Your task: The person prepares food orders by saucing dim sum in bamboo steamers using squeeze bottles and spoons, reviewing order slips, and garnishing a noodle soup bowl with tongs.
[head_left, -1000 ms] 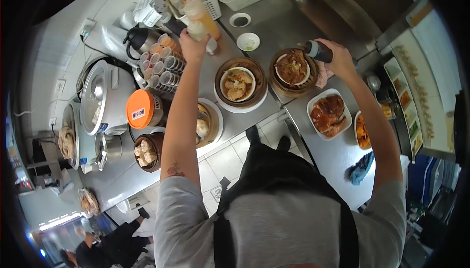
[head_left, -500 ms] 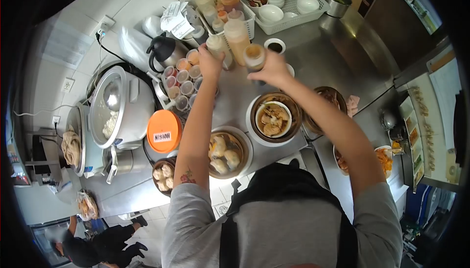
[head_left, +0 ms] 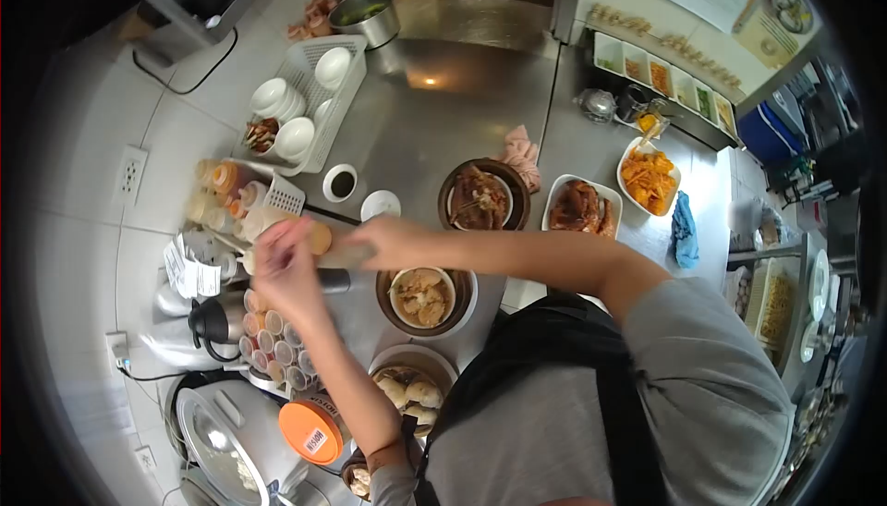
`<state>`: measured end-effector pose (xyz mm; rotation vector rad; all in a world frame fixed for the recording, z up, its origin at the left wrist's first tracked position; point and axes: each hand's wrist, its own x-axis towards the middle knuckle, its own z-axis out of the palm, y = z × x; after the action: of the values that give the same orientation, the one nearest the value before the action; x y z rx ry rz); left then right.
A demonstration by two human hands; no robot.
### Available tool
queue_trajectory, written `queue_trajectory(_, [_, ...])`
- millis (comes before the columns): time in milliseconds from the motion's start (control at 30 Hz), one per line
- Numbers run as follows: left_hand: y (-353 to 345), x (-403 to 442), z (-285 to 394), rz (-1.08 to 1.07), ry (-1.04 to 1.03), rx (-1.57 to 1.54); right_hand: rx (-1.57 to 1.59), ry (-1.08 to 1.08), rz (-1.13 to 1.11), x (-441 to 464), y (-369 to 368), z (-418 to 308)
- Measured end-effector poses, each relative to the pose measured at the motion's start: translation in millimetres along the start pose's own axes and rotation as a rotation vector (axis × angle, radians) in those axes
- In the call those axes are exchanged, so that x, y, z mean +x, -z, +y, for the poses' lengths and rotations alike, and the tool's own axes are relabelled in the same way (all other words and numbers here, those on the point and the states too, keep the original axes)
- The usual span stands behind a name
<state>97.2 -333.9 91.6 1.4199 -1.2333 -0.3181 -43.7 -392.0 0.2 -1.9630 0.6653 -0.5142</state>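
Left hand (head_left: 288,261) to the upper left of the bamboo steamer (head_left: 463,303), blurred, fingers partly curled; can't tell how tightly, or whether gripping anything. Right hand (head_left: 383,243) just above and left of the steamer, also blurred, stretched toward the other hand; can't tell how far open, or what, if anything, in its hold. Upper left of the steamer, between both hands, a tan sauce bottle (head_left: 320,239), partly covered; directly left of the steamer, a dark cylinder (head_left: 334,280). Lower left of it, lidded cups (head_left: 277,349) and an orange-lidded hoisin tub (head_left: 311,432); just below it, a steamer of pale dumplings (head_left: 411,356). Above it, a small white bowl (head_left: 380,202); upper right, a steamer of brown meat (head_left: 520,199) near a pink cloth (head_left: 522,157).
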Motion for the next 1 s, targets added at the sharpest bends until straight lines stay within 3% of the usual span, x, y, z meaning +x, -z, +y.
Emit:
queue_trajectory(33, [-24.2,-2.2,11.1,-0.095,-0.038,0.055,-0.041,0.063,0.200,-25.1,25.7,10.4])
queue_trajectory(133, [-114.7,-8.4,17.5,-0.382,0.049,0.072,-0.125,0.000,0.424,-113.1,122.2,17.2])
queue_trajectory(167, [-147.4,-7.1,24.1,-0.513,0.127,0.166,-0.031,-0.172,0.504,-139.7,146.3,27.7])
queue_trajectory(200, [-183.1,-7.6,18.9,-0.630,0.001,0.184,0.069,-0.344,0.580,-166.6,168.9,38.4])
queue_trajectory(233, [-219.2,-11.0,8.9,-0.747,-0.127,0.203,-0.032,-0.357,0.730,-195.6,190.4,57.5])
queue_trajectory(300, [-280.5,-25.5,-1.4,-0.912,-0.367,0.531,-0.105,-0.432,0.970,-252.1,227.0,73.0])
queue_trajectory(333, [-310.1,-31.8,-16.1,-1.026,-0.336,0.679,-0.073,-0.493,1.058,-278.3,244.9,70.3])
queue_trajectory(400, [-360.5,-45.4,-39.3,-1.243,-0.244,0.977,0.003,-0.392,1.251,-327.5,272.7,103.9])
queue_trajectory(500, [-388.5,-35.9,-4.0,-1.384,-0.029,1.088,-0.117,-0.548,1.304,-376.9,307.9,121.5])
queue_trajectory(600, [-410.6,-48.2,27.8,-1.150,-0.153,1.184,-0.100,-0.485,1.243,-389.2,328.0,147.6])
queue_trajectory(633, [-425.2,-53.1,41.3,-1.118,-0.243,0.989,-0.051,-0.455,1.211,-383.2,332.5,154.5])
queue_trajectory(733, [-498.4,-92.8,57.6,-0.964,-0.452,0.492,-0.293,-0.513,1.019,-360.2,345.6,163.1])
queue_trajectory(800, [-537.1,-117.3,63.6,-0.870,-0.361,0.448,-0.407,-0.567,0.890,-347.1,353.5,171.8])
queue_trajectory(933, [-575.0,-137.9,60.8,-0.692,-0.315,0.401,-0.520,-0.501,0.861,-344.2,358.3,197.7])
queue_trajectory(1000, [-581.2,-144.6,60.0,-0.604,-0.353,0.378,-0.386,-0.498,0.943,-345.9,358.4,197.9])
